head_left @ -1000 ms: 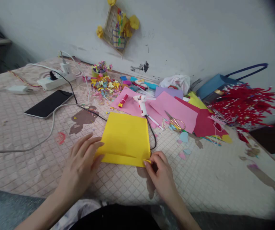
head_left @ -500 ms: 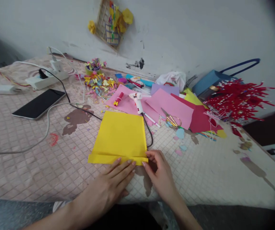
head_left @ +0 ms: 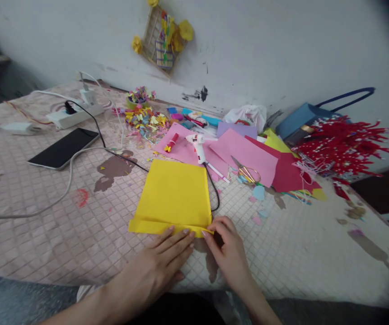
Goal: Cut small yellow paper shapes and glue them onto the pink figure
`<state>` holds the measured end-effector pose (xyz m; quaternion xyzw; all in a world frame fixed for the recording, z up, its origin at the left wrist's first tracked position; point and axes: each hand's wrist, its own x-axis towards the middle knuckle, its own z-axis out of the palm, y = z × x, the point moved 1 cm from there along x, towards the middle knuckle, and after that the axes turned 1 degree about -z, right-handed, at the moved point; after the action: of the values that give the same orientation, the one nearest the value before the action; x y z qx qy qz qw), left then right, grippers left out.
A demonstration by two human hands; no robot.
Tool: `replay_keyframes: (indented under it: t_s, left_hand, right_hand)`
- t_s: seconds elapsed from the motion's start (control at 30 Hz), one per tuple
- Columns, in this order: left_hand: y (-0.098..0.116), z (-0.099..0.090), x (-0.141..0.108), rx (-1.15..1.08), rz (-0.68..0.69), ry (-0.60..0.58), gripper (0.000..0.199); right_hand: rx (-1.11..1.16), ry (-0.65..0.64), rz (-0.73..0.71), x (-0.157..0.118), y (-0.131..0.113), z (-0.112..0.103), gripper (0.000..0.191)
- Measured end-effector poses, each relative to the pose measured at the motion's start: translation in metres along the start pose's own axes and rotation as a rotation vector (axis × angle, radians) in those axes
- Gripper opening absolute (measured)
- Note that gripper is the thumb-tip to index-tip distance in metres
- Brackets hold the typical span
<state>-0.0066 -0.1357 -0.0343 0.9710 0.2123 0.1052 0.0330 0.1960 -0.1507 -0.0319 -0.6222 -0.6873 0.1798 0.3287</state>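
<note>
A sheet of yellow paper [head_left: 174,192] lies on the quilted cloth in front of me, its near edge folded over into a strip. My left hand [head_left: 163,259] rests on that strip with its fingers stretched out flat, pressing near the middle. At the near right corner, my right hand [head_left: 226,248] pinches the folded edge between thumb and fingers. Just beyond the paper is a white glue gun [head_left: 199,149], its black cord running down beside the paper's right edge. Gold-handled scissors [head_left: 246,174] lie to the right on pink paper [head_left: 245,153].
A dark-screened phone [head_left: 64,148] and a white power strip [head_left: 75,116] with cables lie to the left. Paper scraps [head_left: 147,118] are heaped at the back. Dark red paper [head_left: 287,174], a blue bag [head_left: 297,118] and red fuzzy stems [head_left: 339,146] stand to the right.
The view has shifted slightly, so everything sits a little lower and further right. Both hands stay at the folded strip; the right corner now looks more covered by the right fingers.
</note>
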Motion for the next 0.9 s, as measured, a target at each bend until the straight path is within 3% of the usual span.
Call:
replay_keyframes:
  t_s: [0.7,0.9]
  left_hand:
    - [-0.004,-0.004,-0.003,-0.066,-0.019,-0.043,0.056]
    - [-0.01,-0.002,-0.014,-0.099,-0.049,-0.068,0.061]
  right_hand:
    - [-0.085,0.044,0.045,0.001,0.0,0.001,0.014]
    - [-0.107,0.045,0.044,-0.001,-0.001,0.003,0.014]
